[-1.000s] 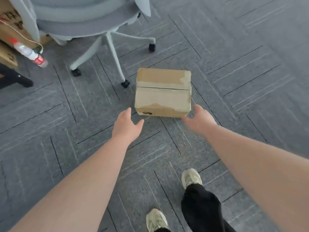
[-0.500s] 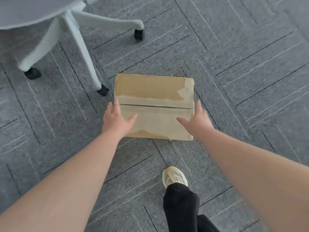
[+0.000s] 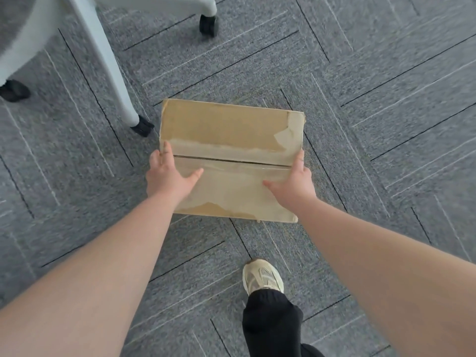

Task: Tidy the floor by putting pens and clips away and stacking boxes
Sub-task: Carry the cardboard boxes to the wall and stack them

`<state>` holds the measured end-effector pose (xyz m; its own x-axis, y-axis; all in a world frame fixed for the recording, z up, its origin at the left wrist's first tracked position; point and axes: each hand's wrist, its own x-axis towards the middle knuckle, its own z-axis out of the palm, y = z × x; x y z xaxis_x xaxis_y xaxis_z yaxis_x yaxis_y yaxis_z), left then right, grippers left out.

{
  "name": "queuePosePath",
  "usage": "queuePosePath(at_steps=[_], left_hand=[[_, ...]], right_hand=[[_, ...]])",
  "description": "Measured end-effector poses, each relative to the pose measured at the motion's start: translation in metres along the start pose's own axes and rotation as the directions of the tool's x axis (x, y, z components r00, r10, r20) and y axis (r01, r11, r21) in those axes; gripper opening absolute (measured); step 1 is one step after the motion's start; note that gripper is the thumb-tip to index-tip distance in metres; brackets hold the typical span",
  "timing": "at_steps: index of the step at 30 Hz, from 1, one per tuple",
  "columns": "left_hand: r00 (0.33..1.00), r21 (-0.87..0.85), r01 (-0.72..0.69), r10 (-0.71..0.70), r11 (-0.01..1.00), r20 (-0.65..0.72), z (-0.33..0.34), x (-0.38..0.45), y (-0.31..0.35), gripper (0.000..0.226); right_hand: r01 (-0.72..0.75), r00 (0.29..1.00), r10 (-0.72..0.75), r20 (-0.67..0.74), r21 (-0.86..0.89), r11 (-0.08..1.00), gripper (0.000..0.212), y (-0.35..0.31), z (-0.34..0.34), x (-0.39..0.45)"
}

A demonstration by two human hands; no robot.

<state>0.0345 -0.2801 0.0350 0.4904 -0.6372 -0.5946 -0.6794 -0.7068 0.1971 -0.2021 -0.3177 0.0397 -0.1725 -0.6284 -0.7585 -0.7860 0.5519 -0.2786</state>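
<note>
Left hand [image 3: 167, 176] and right hand [image 3: 293, 185] are gripping the box [image 3: 226, 130] by its sides on the floor [image 3: 386, 99].

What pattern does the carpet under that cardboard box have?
The grey carpet floor has thin black and white lines running in a herringbone layout around the brown cardboard box; head view.

Grey carpet-tile floor [image 3: 360, 73] with a herringbone pattern of dark and pale lines. Resting on it: a closed cardboard box [image 3: 226, 130] (tape torn along the top), just beside one castor [image 3: 142, 127] of a pale office chair base [image 3: 103, 60]; nearer me, my shoe [image 3: 261, 275] stands apart from the box.
</note>
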Motion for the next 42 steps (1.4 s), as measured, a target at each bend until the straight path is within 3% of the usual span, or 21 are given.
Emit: queuePosePath(at_steps=[5, 12, 21, 27, 31, 38, 42], left_hand=[[0.999, -0.072, 0.038, -0.037, 0.997, 0.005, -0.003, -0.003, -0.003, 0.102], [0.976, -0.28, 0.204, -0.217, 0.938, -0.017, -0.025, -0.042, -0.042, 0.105], [0.859, -0.499, 0.403, -0.506, 0.767, -0.083, -0.092, -0.137, -0.138, 0.107], [0.735, -0.618, 0.475, -0.669, 0.627, -0.114, -0.118, -0.233, -0.204, 0.102], [0.637, -0.693, 0.504, -0.764, 0.515, -0.104, -0.116, -0.316, -0.24, 0.102], [0.444, -0.807, 0.471, -0.887, 0.355, -0.13, -0.073, -0.492, -0.263, 0.096], [0.312, -0.873, 0.451, -0.949, 0.186, -0.041, -0.02, -0.616, -0.254, 0.091]], right_hand=[[0.007, 1.0, -0.009, -0.025, -0.075, 0.997, 0.111, -0.012, -0.006, -0.002], [0.125, 0.992, -0.125, 0.012, -0.217, 0.968, 0.103, -0.052, -0.009, -0.033], [0.389, 0.921, -0.35, 0.169, -0.375, 0.842, 0.098, -0.134, 0.021, -0.138], [0.602, 0.798, -0.502, 0.333, -0.42, 0.679, 0.096, -0.171, 0.049, -0.231], [0.713, 0.701, -0.572, 0.426, -0.43, 0.554, 0.093, -0.16, 0.07, -0.299], [0.87, 0.479, -0.666, 0.572, -0.409, 0.275, 0.088, -0.088, 0.09, -0.419], [0.923, 0.352, -0.639, 0.684, -0.369, 0.113, 0.087, -0.008, 0.093, -0.492]])
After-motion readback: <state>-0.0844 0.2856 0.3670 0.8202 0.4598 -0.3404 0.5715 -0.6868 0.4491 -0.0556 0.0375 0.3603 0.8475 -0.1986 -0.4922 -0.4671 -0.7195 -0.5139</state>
